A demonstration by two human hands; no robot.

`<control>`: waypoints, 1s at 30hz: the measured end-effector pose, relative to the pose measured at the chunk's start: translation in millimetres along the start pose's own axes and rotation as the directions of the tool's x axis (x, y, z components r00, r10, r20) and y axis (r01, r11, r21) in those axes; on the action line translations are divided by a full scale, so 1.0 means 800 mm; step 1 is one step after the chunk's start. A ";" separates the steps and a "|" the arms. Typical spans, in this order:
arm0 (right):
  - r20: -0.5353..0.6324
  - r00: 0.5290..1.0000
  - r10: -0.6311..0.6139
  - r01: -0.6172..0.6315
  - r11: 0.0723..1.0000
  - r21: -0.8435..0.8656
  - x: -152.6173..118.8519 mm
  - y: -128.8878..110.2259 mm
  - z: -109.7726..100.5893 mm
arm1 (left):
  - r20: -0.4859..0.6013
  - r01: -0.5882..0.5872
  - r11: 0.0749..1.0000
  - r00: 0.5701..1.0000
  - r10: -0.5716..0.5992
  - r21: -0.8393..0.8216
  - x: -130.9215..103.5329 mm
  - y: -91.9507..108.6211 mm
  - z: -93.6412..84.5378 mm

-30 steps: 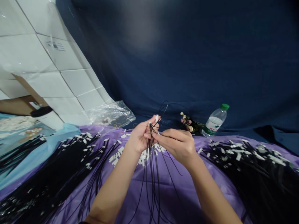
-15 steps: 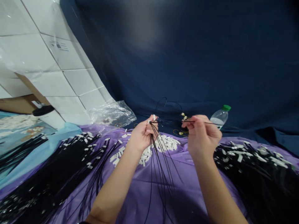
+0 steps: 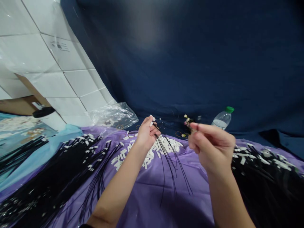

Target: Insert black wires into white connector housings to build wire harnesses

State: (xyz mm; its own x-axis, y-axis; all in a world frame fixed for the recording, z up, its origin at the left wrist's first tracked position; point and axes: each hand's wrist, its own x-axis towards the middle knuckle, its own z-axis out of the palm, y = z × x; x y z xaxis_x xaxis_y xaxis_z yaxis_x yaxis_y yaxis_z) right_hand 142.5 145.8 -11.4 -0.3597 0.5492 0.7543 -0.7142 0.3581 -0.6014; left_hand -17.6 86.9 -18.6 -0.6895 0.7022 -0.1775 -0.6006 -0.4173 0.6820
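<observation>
My left hand [image 3: 147,133] is closed on several thin black cords [image 3: 169,158], which hang down over the purple cloth. Small white tags [image 3: 152,119] stick out at its fingertips. To the right, my right hand [image 3: 211,142] is closed in a pinch, with a short dark bit of black cord showing at the thumb and forefinger; the rest of it is blurred or hidden. A pile of loose white tags [image 3: 171,144] lies below and behind my left hand on the purple cloth [image 3: 147,196].
Bundles of black cords with white tags lie left [image 3: 61,164] and right [image 3: 266,186]. A bottle with a green cap [image 3: 229,110] stands behind my right hand, near small flower-like trinkets [image 3: 186,120]. At the back left are a clear plastic bag [image 3: 114,117] and white boxes [image 3: 47,82]. Dark blue cloth [image 3: 190,57] hangs behind.
My right hand has moved right and closer to me, pulling the cord. My left hand has turned slightly, and the hanging cords have swung to the right.
</observation>
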 end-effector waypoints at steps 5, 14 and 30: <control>0.125 0.968 0.218 -0.187 0.957 -0.220 0.002 0.025 0.011 | 0.246 -0.131 0.954 0.967 0.063 0.271 -0.019 -0.010 0.002; -0.072 0.996 0.047 -0.075 0.878 -0.472 0.006 0.049 0.007 | 0.474 -0.106 0.892 0.871 -0.129 0.438 -0.048 0.005 0.008; -0.088 0.993 0.073 -0.106 0.877 -0.468 0.003 0.028 0.007 | 0.510 -0.098 0.891 0.845 -0.161 0.444 -0.057 0.009 0.007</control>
State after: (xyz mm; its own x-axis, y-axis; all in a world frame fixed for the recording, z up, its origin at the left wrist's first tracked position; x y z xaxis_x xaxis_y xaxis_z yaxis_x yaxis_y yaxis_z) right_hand 121.9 150.6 -21.9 -0.3565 0.6380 0.6826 -0.3072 0.6099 -0.7305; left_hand 11.9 55.6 -1.6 -0.2795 0.9548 0.1016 -0.2880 -0.1844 0.9397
